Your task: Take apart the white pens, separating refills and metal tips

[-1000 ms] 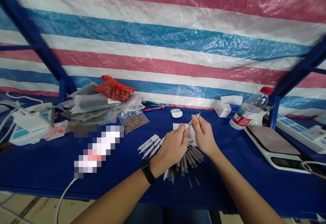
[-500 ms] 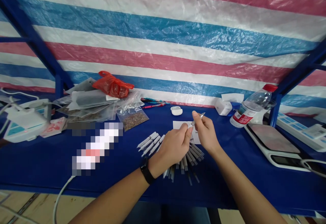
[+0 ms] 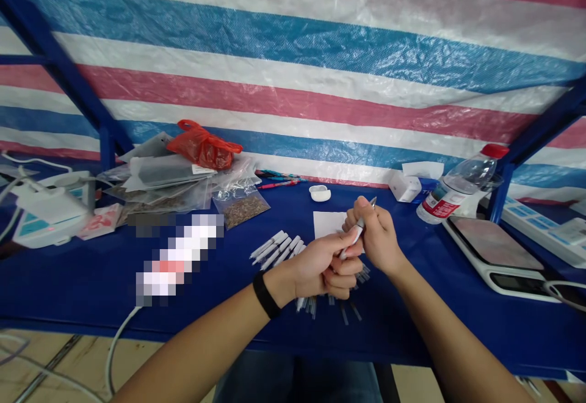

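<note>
We grip a slim white-and-silver pen (image 3: pixel 359 225) in both closed hands: it slants between them, its white end in our left hand (image 3: pixel 320 265), its metal tip poking past our right hand's (image 3: pixel 379 235) thumb.

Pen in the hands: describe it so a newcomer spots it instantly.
At the blue table, find the left hand and right hand meeting near the middle. The pen slants up between them, whitish with a silvery pointed end. Unlike the white sticks lying left of it on the table, it is gripped.

The pen (image 3: pixel 360 225) looks smooth, plasticky (and metal-tipped).
</note>
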The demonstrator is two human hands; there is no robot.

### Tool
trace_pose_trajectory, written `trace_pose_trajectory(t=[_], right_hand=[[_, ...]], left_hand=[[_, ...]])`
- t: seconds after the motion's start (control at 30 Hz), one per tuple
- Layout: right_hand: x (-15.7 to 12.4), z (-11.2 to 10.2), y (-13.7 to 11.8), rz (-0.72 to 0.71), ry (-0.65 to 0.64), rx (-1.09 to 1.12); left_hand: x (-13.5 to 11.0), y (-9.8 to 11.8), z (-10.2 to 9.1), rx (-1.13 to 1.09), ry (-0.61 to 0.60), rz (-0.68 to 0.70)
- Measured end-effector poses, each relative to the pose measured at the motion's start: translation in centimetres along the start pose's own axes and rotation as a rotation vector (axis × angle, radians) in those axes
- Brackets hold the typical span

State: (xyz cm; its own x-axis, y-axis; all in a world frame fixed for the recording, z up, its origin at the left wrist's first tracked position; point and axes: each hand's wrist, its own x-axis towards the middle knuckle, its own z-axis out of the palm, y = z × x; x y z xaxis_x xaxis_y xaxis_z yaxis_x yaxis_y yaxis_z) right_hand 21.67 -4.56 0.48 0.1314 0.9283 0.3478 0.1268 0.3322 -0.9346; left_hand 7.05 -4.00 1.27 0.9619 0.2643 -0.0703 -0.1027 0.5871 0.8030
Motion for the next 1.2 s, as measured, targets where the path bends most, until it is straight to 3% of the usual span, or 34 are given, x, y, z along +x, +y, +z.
trace_pose_trajectory(t=[0.07,0.13,0.2,0.27,0.33,0.4,0.47,0.57,0.67,0.8,0.9,1.0,1.2], right_hand=[[-0.1,0.2,-0.1,0.000,-0.015,0.098],[-0.1,0.3,-0.1,-0.029,0.040,0.088],[-0.1,0.1,-0.1,-0.044,0.144,-0.062],[0.0,0.1,-0.1,-0.021,0.227,-0.242],[0.1,0.2,-0.1,0.027,0.273,-0.360],[0.2,0.4,0.0,0.072,0.295,-0.411],[0.2,0.6,0.2,0.103,0.284,-0.418],[0.3,0.7,0.5,0.104,0.206,-0.362],[0.2,0.3,0.7,0.097,0.154,-0.295],[0.2,-0.2,0.7,0.066,0.093,-0.190],[0.6,-0.5,0.5,0.000,0.084,-0.128],[1.1,-0.5,0.5,-0.017,0.125,-0.035],[1.6,-0.5,0.8,0.092,0.228,0.206]], left_hand=[[-0.1,0.1,0.1,0.000,-0.039,-0.034],[-0.1,0.0,0.0,0.151,0.031,-0.001],[0.2,-0.4,-0.1,0.506,0.250,0.114],[0.6,-0.8,-0.3,1.003,0.568,0.223],[1.1,-1.2,-0.4,1.461,0.816,0.226],[1.5,-1.4,-0.4,1.724,0.916,0.137],[1.8,-1.6,-0.3,1.794,0.932,0.043],[1.9,-1.7,-0.2,1.671,0.935,0.015],[1.6,-1.6,-0.3,1.308,0.871,0.124],[1.0,-1.0,-0.3,0.510,0.495,0.161],[0.8,-0.6,-0.3,0.124,0.289,0.134],[0.8,-0.3,-0.5,0.043,0.262,0.161],[1.1,-0.4,-0.8,0.149,0.462,0.256]])
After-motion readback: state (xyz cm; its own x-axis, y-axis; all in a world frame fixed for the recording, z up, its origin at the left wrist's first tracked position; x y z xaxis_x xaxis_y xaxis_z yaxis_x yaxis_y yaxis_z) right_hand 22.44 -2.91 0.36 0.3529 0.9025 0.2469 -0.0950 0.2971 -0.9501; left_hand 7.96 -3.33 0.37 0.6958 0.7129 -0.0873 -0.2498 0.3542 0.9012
